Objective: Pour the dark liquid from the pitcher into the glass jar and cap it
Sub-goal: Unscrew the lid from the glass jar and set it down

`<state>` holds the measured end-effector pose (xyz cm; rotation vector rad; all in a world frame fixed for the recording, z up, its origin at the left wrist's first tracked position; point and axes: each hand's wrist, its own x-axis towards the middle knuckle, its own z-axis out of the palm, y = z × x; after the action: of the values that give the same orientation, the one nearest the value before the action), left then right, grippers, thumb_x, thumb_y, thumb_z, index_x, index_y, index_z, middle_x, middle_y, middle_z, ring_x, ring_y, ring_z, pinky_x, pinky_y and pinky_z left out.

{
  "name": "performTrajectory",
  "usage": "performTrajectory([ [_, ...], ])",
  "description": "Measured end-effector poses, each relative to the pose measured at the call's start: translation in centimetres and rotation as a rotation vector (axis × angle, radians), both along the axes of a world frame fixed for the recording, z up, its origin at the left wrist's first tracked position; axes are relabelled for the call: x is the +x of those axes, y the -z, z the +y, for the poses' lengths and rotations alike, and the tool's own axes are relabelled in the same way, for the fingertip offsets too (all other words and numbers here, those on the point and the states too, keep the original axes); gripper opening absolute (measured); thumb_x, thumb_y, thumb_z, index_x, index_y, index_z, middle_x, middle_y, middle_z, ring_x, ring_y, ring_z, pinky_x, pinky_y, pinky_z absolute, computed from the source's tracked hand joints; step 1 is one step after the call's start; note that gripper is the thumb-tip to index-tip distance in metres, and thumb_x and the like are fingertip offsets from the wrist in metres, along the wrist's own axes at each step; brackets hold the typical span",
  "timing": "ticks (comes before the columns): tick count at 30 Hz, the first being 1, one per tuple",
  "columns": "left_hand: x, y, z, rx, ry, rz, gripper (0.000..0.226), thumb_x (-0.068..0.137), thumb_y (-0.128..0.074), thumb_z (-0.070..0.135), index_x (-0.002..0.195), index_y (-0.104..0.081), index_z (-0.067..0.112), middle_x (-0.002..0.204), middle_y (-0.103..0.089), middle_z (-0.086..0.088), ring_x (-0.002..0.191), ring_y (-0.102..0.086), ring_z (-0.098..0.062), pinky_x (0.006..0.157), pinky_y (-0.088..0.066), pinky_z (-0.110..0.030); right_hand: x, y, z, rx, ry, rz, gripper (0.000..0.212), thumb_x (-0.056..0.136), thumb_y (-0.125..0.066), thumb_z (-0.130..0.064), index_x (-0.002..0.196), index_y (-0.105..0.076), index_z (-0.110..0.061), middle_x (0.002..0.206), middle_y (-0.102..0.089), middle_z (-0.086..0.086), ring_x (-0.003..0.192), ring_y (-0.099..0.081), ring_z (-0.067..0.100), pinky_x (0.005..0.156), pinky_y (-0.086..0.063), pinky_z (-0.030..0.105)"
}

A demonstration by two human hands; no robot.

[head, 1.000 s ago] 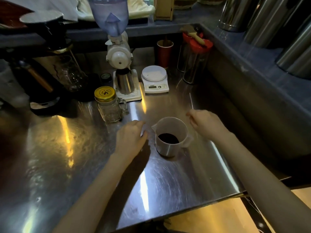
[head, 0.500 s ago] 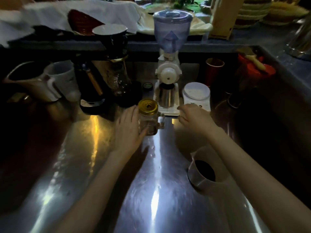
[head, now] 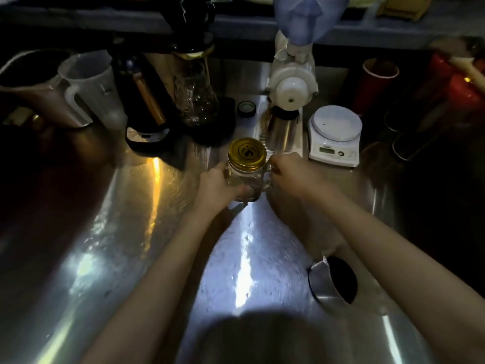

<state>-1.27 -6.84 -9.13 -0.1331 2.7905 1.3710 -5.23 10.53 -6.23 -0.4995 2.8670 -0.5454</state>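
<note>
Both hands are on the jar (head: 245, 179)! The left hand (head: 215, 186) wraps around its left side, thumb low across the glass front, gripping it firmly. The right hand (head: 291, 174) closes on the handle side, fingers curled at the jar's right edge just under the lid (head: 247, 154). The gold lid sits on top, and the glass below it looks clear, nothing dark inside.

The jar is at mid-counter (head: 131, 258), just in front of the grinder (head: 291, 82) and its steel cup (head: 282, 130). I cannot tell whether its base touches the steel or is lifted slightly.

The pitcher (head: 330, 282) stands well apart, near the right forearm at lower right, partly hidden by that arm, with dark liquid (head: 343, 279) showing in its mouth.

At the back, a white scale (head: 334, 135) sits right of the grinder, a red cup (head: 378, 82) beyond it. To the left a small cap (head: 246, 109) lies on the steel, then a glass carafe (head: 195, 95), a dark machine (head: 147, 101) and a frosted jug (head: 91, 85). Bright reflections streak the counter, and the scene is dim and slightly blurred.
</note>
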Motion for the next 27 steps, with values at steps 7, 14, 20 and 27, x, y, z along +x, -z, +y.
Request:
performTrajectory([
  [7, 0.2, -0.7, -0.1, -0.088, 0.016, 0.027, 0.049, 0.062, -0.081, 0.022, 0.104, -0.061, 0.010, 0.092, -0.070, -0.005, 0.069, -0.057, -0.007, 0.056, -0.036, -0.010, 0.2, -0.1, 0.0, 0.009, -0.052, 0.026, 0.007, 0.086, -0.057, -0.009, 0.082, -0.059, -0.004, 0.085, -0.061, 0.021, 0.076, -0.058, 0.033, 0.061, -0.041, 0.033],
  [14, 3.3, -2.7, -0.8, -0.163, 0.030, 0.061, 0.049, 0.058, -0.083, 0.032, 0.098, -0.064, 0.012, 0.072, -0.063, 0.005, 0.059, -0.050, 0.001, 0.048, -0.031, -0.010, 3.5, -2.5, 0.6, -0.013, -0.078, 0.029, 0.011, 0.083, -0.059, -0.007, 0.088, -0.064, 0.002, 0.085, -0.065, 0.021, 0.078, -0.059, 0.034, 0.065, -0.048, 0.038],
  [20, 8.0, -3.7, -0.8, -0.178, 0.054, 0.089, 0.049, 0.058, -0.083, 0.029, 0.101, -0.064, 0.014, 0.071, -0.056, 0.016, 0.059, -0.046, 0.008, 0.046, -0.038, -0.004, 7.9, -4.1, 0.9, -0.006, -0.113, -0.011, 0.013, 0.081, -0.066, -0.011, 0.089, -0.065, -0.001, 0.088, -0.068, 0.018, 0.082, -0.062, 0.030, 0.075, -0.053, 0.044],
  [27, 13.0, -2.2, -0.9, -0.109, 0.070, 0.054, 0.058, 0.057, -0.083, 0.027, 0.109, -0.061, 0.014, 0.100, -0.071, -0.003, 0.080, -0.056, -0.004, 0.062, -0.034, -0.006, 12.5, -3.7, 1.1, 0.010, -0.129, -0.075, 0.017, 0.080, -0.069, -0.015, 0.095, -0.069, -0.007, 0.093, -0.071, 0.012, 0.085, -0.065, 0.024, 0.078, -0.055, 0.043],
])
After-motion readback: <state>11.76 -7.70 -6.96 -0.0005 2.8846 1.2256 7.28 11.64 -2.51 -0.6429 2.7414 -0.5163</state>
